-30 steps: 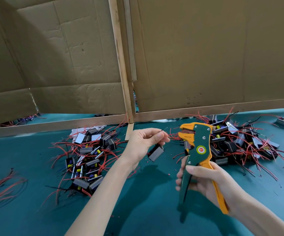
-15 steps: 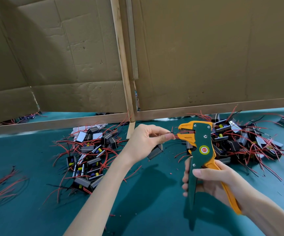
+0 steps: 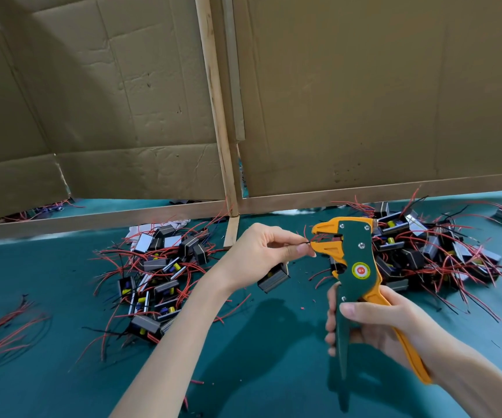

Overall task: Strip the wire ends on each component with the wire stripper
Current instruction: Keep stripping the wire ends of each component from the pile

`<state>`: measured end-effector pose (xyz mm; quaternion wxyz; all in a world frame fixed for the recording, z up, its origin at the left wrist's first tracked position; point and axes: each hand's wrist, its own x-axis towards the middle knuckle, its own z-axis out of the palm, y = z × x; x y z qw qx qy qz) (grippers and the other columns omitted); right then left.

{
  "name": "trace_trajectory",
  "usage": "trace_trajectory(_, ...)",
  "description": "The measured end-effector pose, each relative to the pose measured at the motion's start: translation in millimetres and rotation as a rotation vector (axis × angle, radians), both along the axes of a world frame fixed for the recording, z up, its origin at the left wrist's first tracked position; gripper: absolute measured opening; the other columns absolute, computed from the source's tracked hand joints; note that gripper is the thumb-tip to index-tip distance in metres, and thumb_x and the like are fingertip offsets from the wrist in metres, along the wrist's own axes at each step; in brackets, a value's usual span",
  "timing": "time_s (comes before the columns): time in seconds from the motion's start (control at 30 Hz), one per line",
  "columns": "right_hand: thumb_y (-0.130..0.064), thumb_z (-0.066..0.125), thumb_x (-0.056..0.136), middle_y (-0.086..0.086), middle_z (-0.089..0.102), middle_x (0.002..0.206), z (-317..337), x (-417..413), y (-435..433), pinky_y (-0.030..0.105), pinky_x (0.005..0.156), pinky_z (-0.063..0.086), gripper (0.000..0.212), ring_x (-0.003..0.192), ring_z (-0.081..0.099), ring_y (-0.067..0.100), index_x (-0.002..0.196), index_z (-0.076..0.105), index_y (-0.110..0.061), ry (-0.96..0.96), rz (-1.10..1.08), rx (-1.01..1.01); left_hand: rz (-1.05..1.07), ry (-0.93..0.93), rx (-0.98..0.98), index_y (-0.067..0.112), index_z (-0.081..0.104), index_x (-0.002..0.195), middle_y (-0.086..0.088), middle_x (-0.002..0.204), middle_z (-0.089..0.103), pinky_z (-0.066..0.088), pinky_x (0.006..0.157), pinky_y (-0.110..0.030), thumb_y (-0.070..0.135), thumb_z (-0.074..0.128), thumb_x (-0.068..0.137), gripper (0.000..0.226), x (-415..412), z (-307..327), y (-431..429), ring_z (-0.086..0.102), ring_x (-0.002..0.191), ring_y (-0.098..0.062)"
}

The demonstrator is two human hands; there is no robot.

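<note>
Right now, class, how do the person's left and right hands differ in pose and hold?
The left hand pinches a thin black wire; the right hand wraps round the green-and-orange wire stripper. The left hand sits higher, at the tool's mouth; the right hand lower. Both are bare.

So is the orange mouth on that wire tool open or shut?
Open. A gap shows between the wire stripper's orange beaks, where the left hand holds a black wire.
</note>
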<state>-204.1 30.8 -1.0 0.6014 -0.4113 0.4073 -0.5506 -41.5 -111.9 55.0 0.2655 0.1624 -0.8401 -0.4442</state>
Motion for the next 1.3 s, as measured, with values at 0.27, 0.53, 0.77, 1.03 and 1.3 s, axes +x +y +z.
trace_trajectory(0.27, -0.023, 0.094, 0.040, 0.025, 0.058, 0.067, 3, 10, 8, 0.040, 0.052, 0.053, 0.068, 0.055, 0.059, 0.036, 0.094, 0.060, 0.001, 0.059, -0.149, 0.177, 0.025, -0.079, -0.020, 0.021, 0.076, 0.092, 0.020, 0.068, 0.060, 0.033, 0.064, -0.009, 0.016, 0.064, 0.090, 0.012, 4, 2, -5, 0.047, 0.064, 0.002)
trace_trajectory(0.53, -0.027, 0.085, 0.051, 0.021, 0.057, 0.062, -2, 28, 10, 0.035, 0.048, 0.048, 0.062, 0.049, 0.055, 0.031, 0.095, 0.050, -0.001, 0.119, -0.224, 0.248, 0.045, -0.104, -0.008, 0.016, 0.074, 0.097, 0.025, 0.066, 0.063, 0.037, 0.065, -0.006, 0.011, 0.068, 0.087, 0.013, 7, -1, -11, 0.053, 0.064, 0.007)
trace_trajectory(0.77, -0.036, 0.080, 0.052, 0.016, 0.051, 0.057, -11, 22, 1, 0.031, 0.043, 0.044, 0.036, 0.044, 0.050, 0.026, 0.057, 0.056, -0.009, 0.108, -0.233, 0.191, 0.120, -0.177, -0.097, 0.019, 0.077, 0.093, 0.021, 0.064, 0.056, 0.034, 0.063, -0.009, 0.019, 0.066, 0.089, 0.012, 4, -10, -9, 0.048, 0.063, 0.006)
trace_trajectory(1.03, -0.013, 0.083, 0.052, 0.026, 0.063, 0.080, -15, 7, -11, 0.048, 0.069, 0.057, 0.032, 0.074, 0.066, 0.039, 0.081, 0.072, -0.005, -0.098, -0.126, 0.052, 0.293, -0.120, -0.244, 0.019, 0.078, 0.089, 0.011, 0.071, 0.052, 0.032, 0.062, -0.010, 0.020, 0.069, 0.086, 0.009, 8, -3, -15, 0.046, 0.061, 0.005)
trace_trajectory(1.3, 0.004, 0.069, 0.058, 0.026, 0.063, 0.077, -14, 3, -13, 0.046, 0.060, 0.058, 0.026, 0.067, 0.067, 0.035, 0.083, 0.063, 0.003, -0.126, -0.203, 0.222, 0.372, 0.161, -0.414, 0.007, 0.075, 0.099, -0.005, 0.082, 0.062, 0.052, 0.073, -0.041, 0.013, 0.065, 0.090, 0.015, -63, 21, 9, 0.062, 0.071, -0.022)
